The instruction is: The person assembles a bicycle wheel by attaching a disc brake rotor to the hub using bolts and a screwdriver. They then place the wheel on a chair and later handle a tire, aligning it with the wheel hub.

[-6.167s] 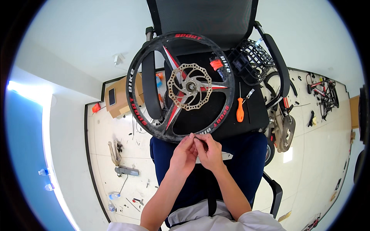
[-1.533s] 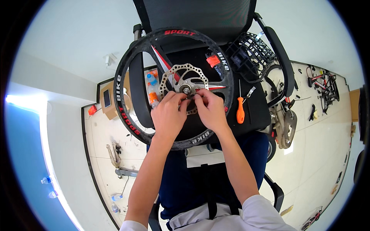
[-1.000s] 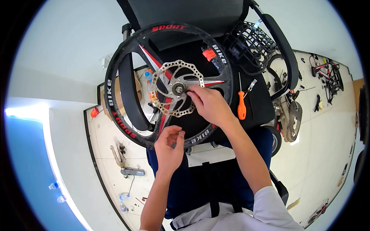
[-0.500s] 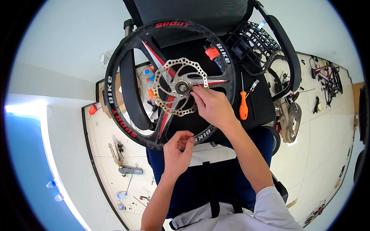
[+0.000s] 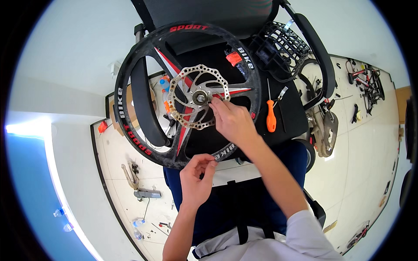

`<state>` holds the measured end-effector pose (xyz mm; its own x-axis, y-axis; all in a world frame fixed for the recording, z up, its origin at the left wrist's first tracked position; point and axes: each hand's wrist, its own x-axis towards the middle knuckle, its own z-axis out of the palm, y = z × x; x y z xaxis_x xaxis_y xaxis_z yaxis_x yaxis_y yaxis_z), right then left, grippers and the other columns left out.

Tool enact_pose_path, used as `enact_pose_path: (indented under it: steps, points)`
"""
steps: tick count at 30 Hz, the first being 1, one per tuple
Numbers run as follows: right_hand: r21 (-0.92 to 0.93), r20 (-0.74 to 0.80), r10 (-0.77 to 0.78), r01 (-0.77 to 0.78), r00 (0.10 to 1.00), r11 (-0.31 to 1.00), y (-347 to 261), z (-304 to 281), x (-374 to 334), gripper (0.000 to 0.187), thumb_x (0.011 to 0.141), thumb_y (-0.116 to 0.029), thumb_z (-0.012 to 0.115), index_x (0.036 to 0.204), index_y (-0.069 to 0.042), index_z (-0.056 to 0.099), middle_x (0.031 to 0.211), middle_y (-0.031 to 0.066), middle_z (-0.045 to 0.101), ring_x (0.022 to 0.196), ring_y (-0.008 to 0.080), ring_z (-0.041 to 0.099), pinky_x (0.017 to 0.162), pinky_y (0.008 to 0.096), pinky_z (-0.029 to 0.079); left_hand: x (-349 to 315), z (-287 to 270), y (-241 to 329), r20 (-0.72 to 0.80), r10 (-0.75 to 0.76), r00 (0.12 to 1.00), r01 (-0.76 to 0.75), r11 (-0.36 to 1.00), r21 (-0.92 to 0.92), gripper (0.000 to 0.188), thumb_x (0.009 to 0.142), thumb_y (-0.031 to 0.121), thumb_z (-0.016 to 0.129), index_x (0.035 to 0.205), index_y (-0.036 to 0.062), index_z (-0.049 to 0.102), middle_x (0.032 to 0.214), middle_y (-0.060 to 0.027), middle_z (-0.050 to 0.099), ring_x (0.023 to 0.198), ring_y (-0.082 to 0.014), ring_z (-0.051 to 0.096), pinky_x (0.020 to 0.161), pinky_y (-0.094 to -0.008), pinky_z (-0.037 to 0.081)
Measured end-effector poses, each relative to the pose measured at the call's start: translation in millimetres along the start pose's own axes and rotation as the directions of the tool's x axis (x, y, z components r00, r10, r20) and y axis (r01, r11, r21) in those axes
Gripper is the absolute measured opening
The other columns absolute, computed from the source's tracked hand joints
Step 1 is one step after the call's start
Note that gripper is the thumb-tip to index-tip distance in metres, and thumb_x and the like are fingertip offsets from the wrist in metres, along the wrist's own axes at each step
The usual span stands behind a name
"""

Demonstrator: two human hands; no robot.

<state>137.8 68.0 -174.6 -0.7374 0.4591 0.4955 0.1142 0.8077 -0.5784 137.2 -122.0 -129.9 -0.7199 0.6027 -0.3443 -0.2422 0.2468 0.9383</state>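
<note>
A black bicycle wheel [image 5: 125, 127] with red and white spokes lies on the chair seat. Fixed at its middle is a brake disc [image 5: 174, 96], a perforated silver ring around the hub [image 5: 200, 98]. My right hand [image 5: 234, 122] is over the disc, thumb and fingers pinched right beside the hub; whatever they grip, perhaps a small part, is hidden. Close to the wheel's near rim, my left hand [image 5: 196, 179] has its fingers curled and the thumb pressed to the fingertips. I cannot make out what lies between them.
Right of the wheel, an orange-handled screwdriver [image 5: 271, 116] lies on the black seat [image 5: 292, 124]. A black basket [image 5: 281, 51] is behind it, near the armrest [image 5: 320, 52]. Bike parts [image 5: 328, 130] lie on the floor at right, with a grey metal tool [image 5: 147, 193] on the left.
The whole view has shifted slightly, so the wheel appears further left. My left hand has drawn a little nearer to me. My right hand stays pinched beside the hub.
</note>
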Motion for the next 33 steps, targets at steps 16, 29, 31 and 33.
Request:
enact_pose_path:
  steps: [16, 29, 31, 33]
  points:
    - [-0.005, 0.357, -0.735, 0.789, 0.576, 0.615, 69.6, -28.4, 66.9, 0.029, 0.074, -0.013, 0.065, 0.102, -0.010, 0.060, 0.074, 0.0004, 0.057, 0.062, 0.0154, 0.063, 0.051, 0.0275, 0.050, 2.7, -10.8, -0.9, -0.046, 0.003, 0.999, -0.003, 1.000, -0.005, 0.011, 0.094, -0.002, 0.060, 0.104, -0.0039, 0.063, 0.090, -0.0071, 0.069, 0.081, -0.0084, 0.063, 0.074, -0.0221, 0.048]
    - [0.260, 0.319, -0.063, -0.024, 0.946, 0.965, 29.5, -43.2, 69.8, 0.025, 0.082, -0.021, 0.075, 0.085, -0.003, 0.059, 0.058, 0.0082, 0.057, 0.047, 0.0225, 0.057, 0.045, 0.0320, 0.042, 2.9, -17.7, 2.7, -0.061, -0.027, 0.998, 0.027, 1.000, -0.005, 0.011, 0.094, -0.002, 0.059, 0.105, -0.0035, 0.063, 0.091, -0.0071, 0.067, 0.080, -0.0099, 0.061, 0.072, -0.0234, 0.049]
    - [0.276, 0.336, 0.103, -0.202, 0.936, 0.940, 18.6, -40.5, 57.6, 0.025, 0.080, -0.021, 0.078, 0.084, -0.001, 0.063, 0.054, 0.0065, 0.052, 0.044, 0.0177, 0.049, 0.046, 0.0299, 0.040, 3.7, -17.3, 1.3, -0.061, -0.018, 0.998, 0.017, 1.000, -0.017, 0.011, 0.094, -0.002, 0.059, 0.104, -0.0034, 0.063, 0.090, -0.0073, 0.068, 0.081, -0.0092, 0.062, 0.073, -0.0228, 0.049]
    - [0.302, 0.323, 0.134, -0.236, 0.937, 0.924, 14.6, -34.4, 44.3, 0.023, 0.080, -0.019, 0.078, 0.084, 0.000, 0.066, 0.052, 0.0048, 0.049, 0.043, 0.0170, 0.045, 0.047, 0.0299, 0.039, 4.7, -16.3, 1.3, -0.052, -0.004, 0.999, 0.003, 1.000, -0.018, 0.011, 0.094, -0.002, 0.059, 0.104, -0.0034, 0.063, 0.090, -0.0074, 0.068, 0.082, -0.0093, 0.063, 0.073, -0.0229, 0.049]
